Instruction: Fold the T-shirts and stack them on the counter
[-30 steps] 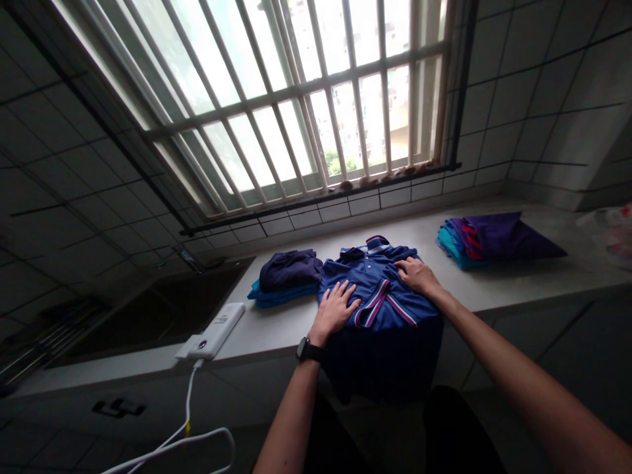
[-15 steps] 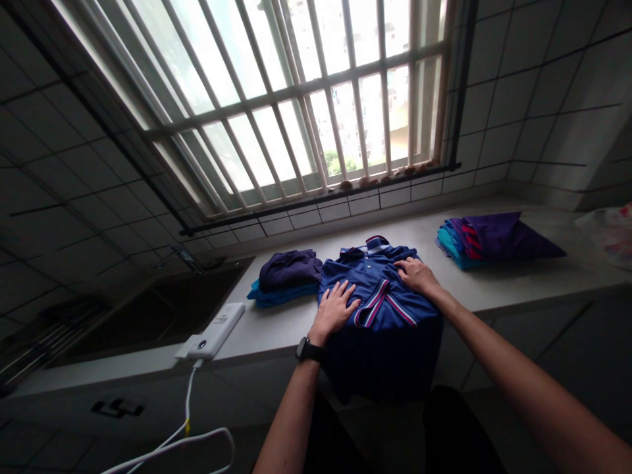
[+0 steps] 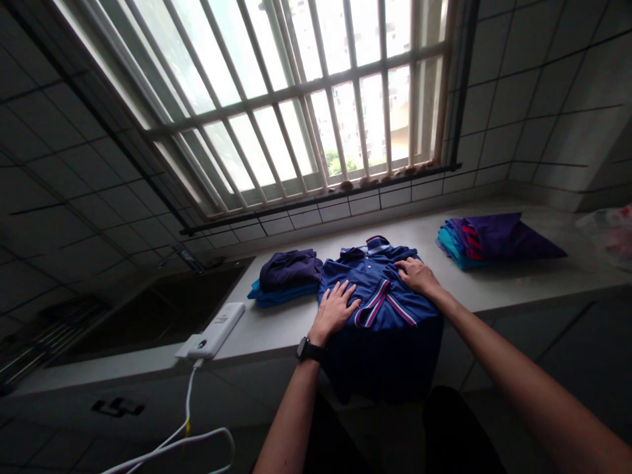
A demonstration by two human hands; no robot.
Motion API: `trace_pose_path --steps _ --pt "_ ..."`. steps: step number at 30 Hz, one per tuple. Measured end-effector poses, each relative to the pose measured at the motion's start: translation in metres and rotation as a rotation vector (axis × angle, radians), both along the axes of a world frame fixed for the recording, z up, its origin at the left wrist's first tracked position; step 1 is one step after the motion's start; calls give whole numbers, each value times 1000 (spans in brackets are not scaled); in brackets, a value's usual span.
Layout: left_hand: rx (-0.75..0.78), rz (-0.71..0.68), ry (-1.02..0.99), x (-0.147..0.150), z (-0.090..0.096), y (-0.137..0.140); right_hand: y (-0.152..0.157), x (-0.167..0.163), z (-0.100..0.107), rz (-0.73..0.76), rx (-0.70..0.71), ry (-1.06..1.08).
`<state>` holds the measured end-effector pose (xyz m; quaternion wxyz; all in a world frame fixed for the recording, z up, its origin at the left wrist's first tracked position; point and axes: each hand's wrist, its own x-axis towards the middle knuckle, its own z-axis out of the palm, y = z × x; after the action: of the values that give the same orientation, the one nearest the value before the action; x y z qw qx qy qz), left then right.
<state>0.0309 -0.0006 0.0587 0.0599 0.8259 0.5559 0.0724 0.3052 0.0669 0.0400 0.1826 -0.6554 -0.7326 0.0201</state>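
1. On my head view, the navy polo shirt [image 3: 388, 349] lies on the worktop [image 3: 486, 289], collar [image 3: 378, 244] toward the back edge, lower part draped over the front edge.
2. My left hand [image 3: 338, 308] is spread flat, palm down on the cloth, nothing gathered in it.
3. My right hand [image 3: 417, 273] rests near the shoulder with fingers slightly bent; whether they pinch any fabric, I can't tell.
4. I'd call this shirt light, limp and hard to break; the overhanging part could drag it off the front edge, so pressing flat looks sound. For a hold, I'd favour the shoulder seams or the firmer collar.
5. Textures now: smooth knit with shallow wrinkles, small pale buttons, and striped bands [image 3: 378, 304] crossing the front in narrow ribbons.
6. Toward the sink [image 3: 162, 309], a rounded purple-over-blue pile [image 3: 289, 275] sits right beside the shirt; toward the worktop's right end, a flatter stack [image 3: 498, 237] tapers to a point, purple over turquoise.
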Motion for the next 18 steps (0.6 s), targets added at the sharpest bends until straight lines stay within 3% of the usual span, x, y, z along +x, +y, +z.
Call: trace_pose_path --steps 18 --pt "2 20 70 1 0 1 -2 -1 2 5 -12 10"
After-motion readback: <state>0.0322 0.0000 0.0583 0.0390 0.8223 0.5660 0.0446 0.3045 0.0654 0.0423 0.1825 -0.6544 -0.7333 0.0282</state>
